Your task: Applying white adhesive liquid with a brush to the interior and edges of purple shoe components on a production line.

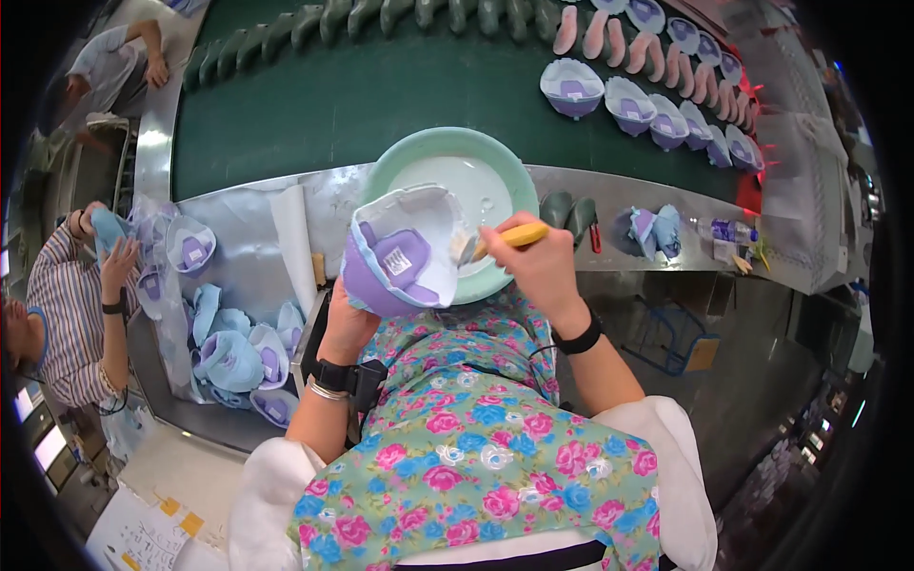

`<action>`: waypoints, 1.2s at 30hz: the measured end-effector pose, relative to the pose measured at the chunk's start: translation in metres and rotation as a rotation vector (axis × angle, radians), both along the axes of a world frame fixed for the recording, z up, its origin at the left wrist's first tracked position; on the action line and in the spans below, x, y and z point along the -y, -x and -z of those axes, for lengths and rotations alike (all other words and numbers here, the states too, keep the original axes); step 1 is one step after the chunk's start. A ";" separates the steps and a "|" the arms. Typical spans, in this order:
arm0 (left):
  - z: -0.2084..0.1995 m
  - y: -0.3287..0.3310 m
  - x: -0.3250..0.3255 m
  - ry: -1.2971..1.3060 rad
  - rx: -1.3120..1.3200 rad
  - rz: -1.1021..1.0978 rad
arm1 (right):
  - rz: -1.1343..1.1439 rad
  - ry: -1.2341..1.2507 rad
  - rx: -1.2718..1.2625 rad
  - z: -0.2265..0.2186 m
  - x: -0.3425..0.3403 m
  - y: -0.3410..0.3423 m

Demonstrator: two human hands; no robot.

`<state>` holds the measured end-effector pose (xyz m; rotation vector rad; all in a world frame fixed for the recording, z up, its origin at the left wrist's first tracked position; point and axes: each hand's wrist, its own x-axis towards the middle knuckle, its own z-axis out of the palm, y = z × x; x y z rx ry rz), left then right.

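My left hand (350, 322) is closed on the edge of a purple and light-blue shoe upper (383, 278), tilted so its white inside faces up. In my right hand (547, 271) is a brush (523, 235) with a yellow handle; its bristle end is at the upper's inner edge. Directly behind both hands is a pale green basin (525, 169) holding a white liquid (490, 179). The upper overlaps the basin's near left side and hides part of it.
Beyond a metal ledge lies a green belt (276, 128) with rows of dark green shoe lasts (307, 27), pink lasts (594, 36) and uppers (573, 88). A pile of uppers (231, 360) is at left, beside a co-worker (74, 285). A bottle (728, 230) lies at right.
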<state>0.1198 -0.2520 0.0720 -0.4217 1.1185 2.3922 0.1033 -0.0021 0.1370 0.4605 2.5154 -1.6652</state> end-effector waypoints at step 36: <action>-0.022 0.026 -0.127 -0.032 0.608 0.421 | 0.249 0.289 0.201 -0.014 -0.139 -0.056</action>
